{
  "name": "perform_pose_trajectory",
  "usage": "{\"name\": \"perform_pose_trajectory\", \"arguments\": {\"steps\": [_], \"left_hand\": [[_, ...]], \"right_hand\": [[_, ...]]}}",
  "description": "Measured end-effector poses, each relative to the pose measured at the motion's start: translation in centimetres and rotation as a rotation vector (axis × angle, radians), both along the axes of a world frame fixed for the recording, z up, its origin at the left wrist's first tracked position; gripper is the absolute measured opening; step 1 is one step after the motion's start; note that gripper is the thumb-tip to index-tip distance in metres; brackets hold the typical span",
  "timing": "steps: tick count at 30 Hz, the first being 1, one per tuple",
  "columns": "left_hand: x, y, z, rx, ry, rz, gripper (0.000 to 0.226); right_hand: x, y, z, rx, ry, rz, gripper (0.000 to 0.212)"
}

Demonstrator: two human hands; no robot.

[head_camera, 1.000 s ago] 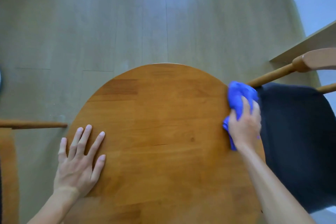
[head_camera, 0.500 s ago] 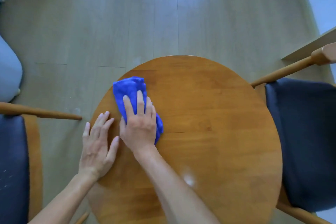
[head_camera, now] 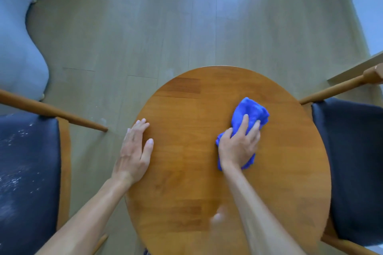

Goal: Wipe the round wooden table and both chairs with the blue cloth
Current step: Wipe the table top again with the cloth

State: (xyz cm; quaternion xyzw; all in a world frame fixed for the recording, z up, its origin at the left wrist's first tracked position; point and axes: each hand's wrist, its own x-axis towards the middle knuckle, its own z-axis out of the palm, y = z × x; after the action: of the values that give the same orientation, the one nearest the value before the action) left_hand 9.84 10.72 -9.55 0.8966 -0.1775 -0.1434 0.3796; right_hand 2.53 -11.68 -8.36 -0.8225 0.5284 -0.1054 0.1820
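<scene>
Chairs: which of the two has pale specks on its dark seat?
The chair on the person's left: pale specks are scattered over its dark seat. The chair on the right has a seat that looks plain and dark.

Left hand point(head_camera: 134, 151) lying flat, fingers straight, pointing toward twelve o'clock. Right hand point(head_camera: 238, 147) pressing down, fingers slightly curled, pointing toward one o'clock; forearms reaching up from six.

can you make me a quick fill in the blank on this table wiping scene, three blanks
1. The right hand presses a ____ cloth on the table.
2. The left hand lies ____ on the table's left edge.
3. The white specks are on the ____ chair's seat.

Missing words: blue; flat; left
</scene>
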Motion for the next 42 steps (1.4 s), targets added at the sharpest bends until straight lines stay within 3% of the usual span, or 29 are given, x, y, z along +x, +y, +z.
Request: {"name": "perform_pose_trajectory", "arguments": {"steps": [4,6,8,11,15,18,22,26,32,36,38,42], "left_hand": [[0.3,-0.5,1.2,-0.021,0.009,0.054,0.059],[0.4,-1.1,1.9,0.017,-0.025,0.031,0.066],[0.4,-2.1,2.2,0.116,-0.062,-0.041,0.071],[-0.6,-4.4,1.4,0.284,-0.118,-0.146,0.074],[-2.7,-7.8,-0.1,0.226,-0.178,-0.048,0.073],[-5.6,-11.4,-0.5,0.153,-0.256,-0.065,0.07],[-10.4,-17.9,0.0,0.23,-0.323,-0.28,0.068],[-7.9,-16.2,0.7,0.286,-0.339,-0.363,0.066],[-3.0,-2.7,-0.3,0.267,-0.202,0.082,0.056],[-5.4,-3.9,-0.6,0.249,-0.224,0.295,0.052],[-9.4,-7.4,-0.8,0.221,-0.255,0.286,0.05],[-19.8,-18.6,-0.3,0.118,-0.266,0.016,0.055]], "right_hand": [[2.9,12.1,0.8,0.166,-0.016,0.374,0.062],[1.6,11.7,1.6,0.328,-0.054,0.57,0.061],[-1.5,7.0,2.0,0.264,-0.083,0.642,0.057],[-8.3,-3.0,0.8,-0.029,0.187,0.545,0.061],[-13.2,-9.3,-1.7,-0.065,0.392,0.494,0.067],[-13.3,-9.2,-3.3,-0.108,0.353,0.474,0.062],[-13.4,-9.4,-4.1,-0.156,0.304,0.45,0.058],[-13.0,-9.5,-3.6,-0.13,0.28,0.454,0.059],[-13.4,-9.2,-4.1,-0.12,0.263,0.442,0.058],[-13.2,-8.9,-3.9,-0.118,0.236,0.431,0.058],[-13.2,-9.2,-3.7,-0.112,0.207,0.441,0.056],[-13.4,-10.1,-3.1,0.035,-0.004,0.376,0.054]]}}
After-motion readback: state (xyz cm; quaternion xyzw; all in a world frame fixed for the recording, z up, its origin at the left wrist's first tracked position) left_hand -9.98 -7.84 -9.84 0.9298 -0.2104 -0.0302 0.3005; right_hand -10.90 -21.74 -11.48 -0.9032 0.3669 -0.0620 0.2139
